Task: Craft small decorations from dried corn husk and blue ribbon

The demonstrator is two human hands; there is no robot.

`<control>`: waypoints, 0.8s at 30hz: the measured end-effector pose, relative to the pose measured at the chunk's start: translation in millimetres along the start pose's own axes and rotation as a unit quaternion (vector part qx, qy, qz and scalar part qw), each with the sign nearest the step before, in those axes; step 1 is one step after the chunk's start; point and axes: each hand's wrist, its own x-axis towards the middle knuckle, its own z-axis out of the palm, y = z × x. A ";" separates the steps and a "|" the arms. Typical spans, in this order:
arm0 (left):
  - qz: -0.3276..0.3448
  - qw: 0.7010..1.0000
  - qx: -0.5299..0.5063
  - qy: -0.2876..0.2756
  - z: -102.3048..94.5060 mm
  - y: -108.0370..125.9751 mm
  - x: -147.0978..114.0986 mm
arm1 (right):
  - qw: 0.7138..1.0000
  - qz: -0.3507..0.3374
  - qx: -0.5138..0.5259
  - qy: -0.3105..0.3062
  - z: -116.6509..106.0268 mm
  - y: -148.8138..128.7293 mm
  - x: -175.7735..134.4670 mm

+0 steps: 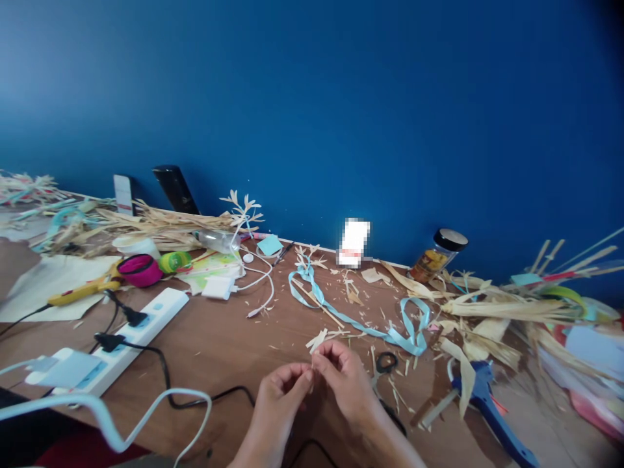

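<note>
Near the front of the brown table, my left hand (pixel 283 393) and my right hand (pixel 344 377) meet, thumb and forefinger pinched in each. What sits between the fingertips is too small to make out. Pale strips of dried husk (pixel 319 339) show just above the right fingertips; whether they are held I cannot tell. Beyond the hands, a light blue ribbon (pixel 351 320) lies in loops, with a small husk flower (pixel 308 252) at its far end. Scissors (pixel 387 363) with black handles lie right of my right hand, partly hidden by it.
A blue glue gun (pixel 482 390) and dried husks (pixel 502 307) lie right, near a black-lidded jar (pixel 439 253). At left are a white power strip (pixel 141 335) with cables, a yellow glue gun (pixel 85 289), and a magenta roll (pixel 140 270). A blue wall (pixel 312 117) rises behind.
</note>
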 end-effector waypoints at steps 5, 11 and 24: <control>0.022 1.000 0.009 0.000 -5.2 2.8 0.4 | 1.000 -0.002 -0.013 0.001 6.4 -1.6 2.1; 0.092 0.994 0.063 -0.002 -12.3 8.6 6.3 | 0.997 -0.013 -0.070 -0.012 11.4 -1.3 6.1; 0.165 0.982 0.079 -0.041 10.4 20.8 39.5 | 0.979 -0.040 -0.186 0.077 -20.3 -6.3 22.8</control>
